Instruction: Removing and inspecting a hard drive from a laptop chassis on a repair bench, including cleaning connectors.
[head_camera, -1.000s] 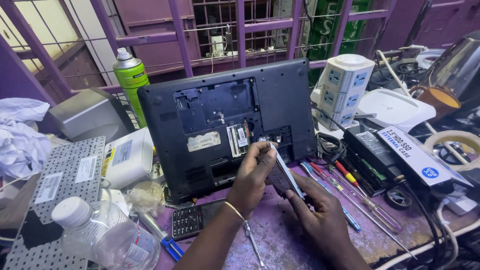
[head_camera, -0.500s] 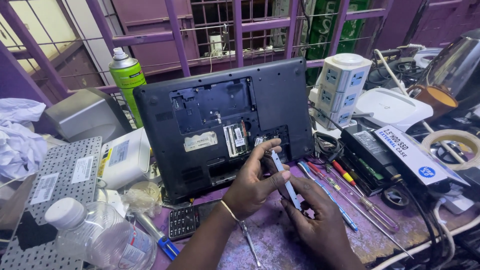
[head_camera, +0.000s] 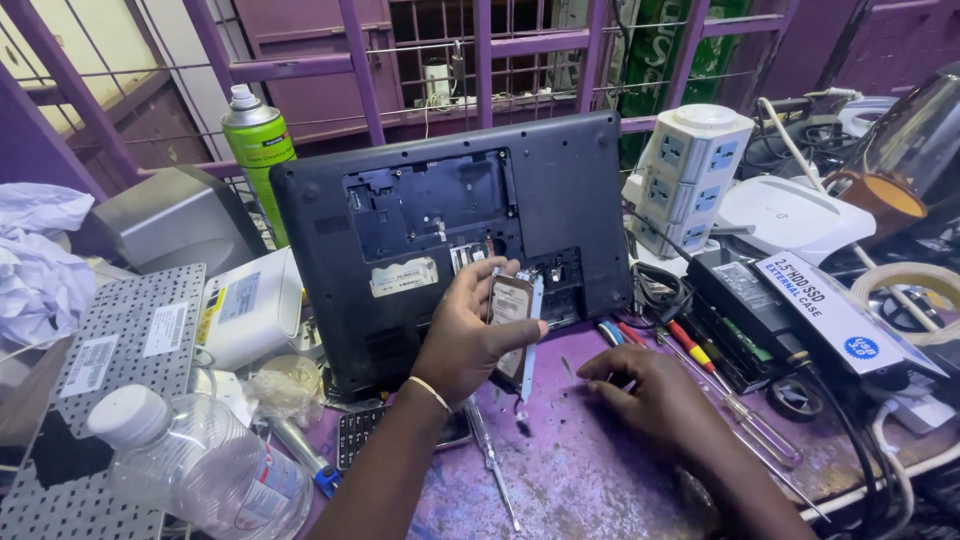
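Gripping hard drive (head_camera: 512, 305) in left hand (head_camera: 468, 335), right hand (head_camera: 655, 400) open on purple table (head_camera: 600, 480)

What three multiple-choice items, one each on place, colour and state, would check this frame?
1. Where does the spray can stand?
A. behind the laptop's left corner
B. on the purple table by the screwdrivers
C. on the power tower

2. What colour is the spray can's body?
A. red
B. green
C. black

3. What is the left hand doing?
A. lying flat on the table
B. gripping a screwdriver
C. holding a hard drive

Answers: 1 A, the can rises behind the upturned laptop at its left corner. 2 B, its body is bright green under a white cap. 3 C, its fingers clasp the hard drive in front of the laptop, while the right hand rests on the table.
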